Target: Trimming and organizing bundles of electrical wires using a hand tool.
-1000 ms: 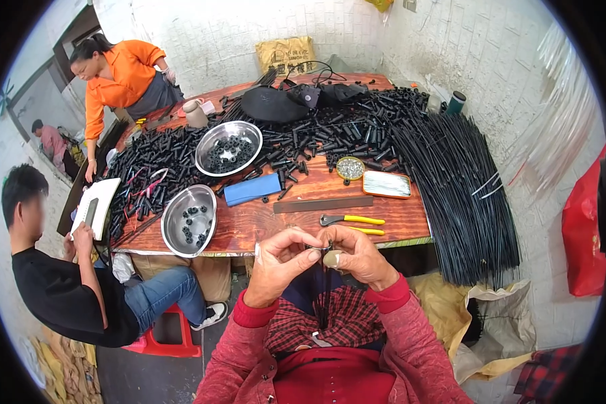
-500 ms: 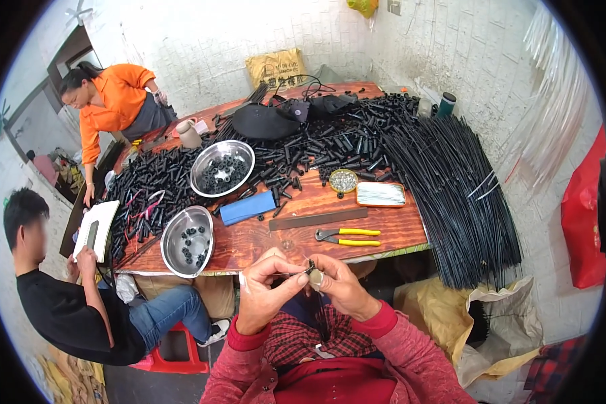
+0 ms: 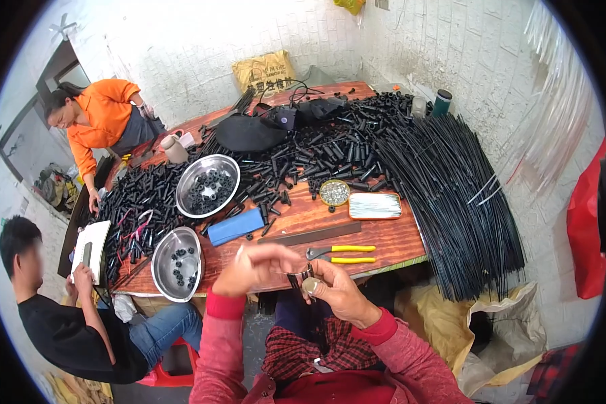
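Observation:
Just beyond my lap, my right hand (image 3: 343, 291) pinches a small black part (image 3: 308, 272) between thumb and fingers. Thin dark strands hang below the pinch. On the right thumb sits a pale round pad (image 3: 310, 285). My left hand (image 3: 250, 271) is raised to the left of the part, apart from my right hand. Motion smears its fingers, so whether they hold anything does not show. Beyond my hands, yellow-handled pliers (image 3: 353, 254) lie on the red-brown table (image 3: 289, 240), near its front edge.
Two steel bowls (image 3: 157, 269) hold black pieces. Black tubes (image 3: 330, 151) cover the table's far part, and long black rods (image 3: 451, 209) fill its right end. A white tray (image 3: 374, 214), a round tin (image 3: 334, 203), a flat bar (image 3: 310, 234) and a blue block (image 3: 236, 226) lie nearer. Two people are at left.
My left hand has let go near the black part and moved left and up, away from my right hand. My right hand keeps its pinch. The view has shifted slightly.

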Demonstrator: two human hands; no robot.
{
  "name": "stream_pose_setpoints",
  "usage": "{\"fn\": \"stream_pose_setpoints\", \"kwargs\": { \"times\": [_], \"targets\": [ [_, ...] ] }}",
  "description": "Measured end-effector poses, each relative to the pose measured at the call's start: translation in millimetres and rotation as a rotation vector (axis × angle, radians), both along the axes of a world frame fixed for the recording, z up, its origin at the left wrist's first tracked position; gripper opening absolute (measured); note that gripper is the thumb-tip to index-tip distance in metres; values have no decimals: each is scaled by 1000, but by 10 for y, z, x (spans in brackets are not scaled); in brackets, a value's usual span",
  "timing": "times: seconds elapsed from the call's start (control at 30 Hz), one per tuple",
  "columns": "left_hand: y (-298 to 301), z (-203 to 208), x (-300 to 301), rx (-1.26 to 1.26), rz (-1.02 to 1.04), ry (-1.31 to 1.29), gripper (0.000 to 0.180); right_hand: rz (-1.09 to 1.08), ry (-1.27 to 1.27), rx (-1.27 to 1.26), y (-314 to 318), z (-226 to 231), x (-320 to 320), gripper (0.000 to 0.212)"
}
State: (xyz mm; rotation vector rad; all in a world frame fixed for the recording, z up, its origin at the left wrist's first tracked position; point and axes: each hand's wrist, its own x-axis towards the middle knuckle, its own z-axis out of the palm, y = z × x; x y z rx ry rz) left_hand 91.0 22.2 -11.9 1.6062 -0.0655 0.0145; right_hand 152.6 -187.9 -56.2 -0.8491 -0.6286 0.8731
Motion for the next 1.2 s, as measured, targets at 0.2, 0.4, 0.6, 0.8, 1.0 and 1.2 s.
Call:
{"fn": "stream_pose_setpoints", "kwargs": {
  "times": [0.2, 0.4, 0.6, 0.8, 1.0, 1.2],
  "targets": [
    [323, -1049, 1490, 576, 418, -259, 27, -15, 22, -10, -41, -61, 110, 38],
    [253, -1478, 2045, 875, 459, -390, 25, -33, 36, -40, -110, -88, 197, 43],
    [174, -1265, 1835, 332, 485, -187, 24, -74, 55, -38, -167, -112, 231, 42],
    [-43, -351, 690, -725, 97, 258, 32, -69, 8, -15, -108, -142, 183, 28],
    [-183, 64, -31, -614, 2, 247, 23, -57, -68, 5, -23, -35, -45, 29],
    [-146, 195, -389, -556, 43, 304, 24, -60, -133, -24, 35, 74, -319, 31]
  ]
}}
